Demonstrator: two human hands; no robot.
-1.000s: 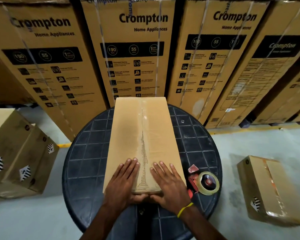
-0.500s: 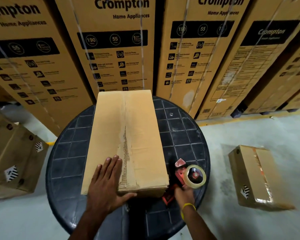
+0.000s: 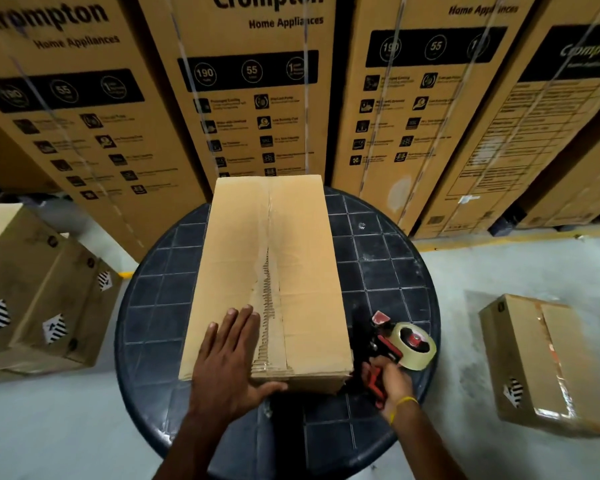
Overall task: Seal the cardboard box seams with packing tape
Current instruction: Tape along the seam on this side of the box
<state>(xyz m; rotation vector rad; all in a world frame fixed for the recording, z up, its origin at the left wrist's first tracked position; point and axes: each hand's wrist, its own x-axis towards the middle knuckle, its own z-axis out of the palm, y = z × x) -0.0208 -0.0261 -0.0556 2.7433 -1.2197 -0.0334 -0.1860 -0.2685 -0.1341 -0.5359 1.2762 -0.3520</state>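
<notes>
My left hand [image 3: 229,358] lies flat on the near left part of the cardboard box [image 3: 302,258], fingers straight and together, thumb hooked over the near edge. It grips nothing; it only presses the flap down so the box cannot slide when the tape goes on. The box sits lengthwise in the middle of the round dark counter [image 3: 153,306] with its short end toward me, so the centre seam [image 3: 270,216] runs straight away from my body and I can draw tape along it in one pull. Along the near half of that seam the paper skin is torn and the ribbed corrugation shows. I cannot tell whether clear tape already covers it.

My right hand [image 3: 390,379] is curled round the red handle of the tape dispenser [image 3: 381,341], which rests on the counter just beside the box's near right corner, its roll of packing tape [image 3: 414,344] tilted face up. I judge this to be the pick-up: the dispenser has to come over to the near end of the seam, and the tape should start on the front face so it wraps the edge. The torn strip may hold tape poorly, so I should press firmly there.

On the floor a smaller taped box [image 3: 541,368] lies to my right, more boxes [image 3: 32,289] sit to my left, and tall printed cartons [image 3: 257,98] lean behind the counter
</notes>
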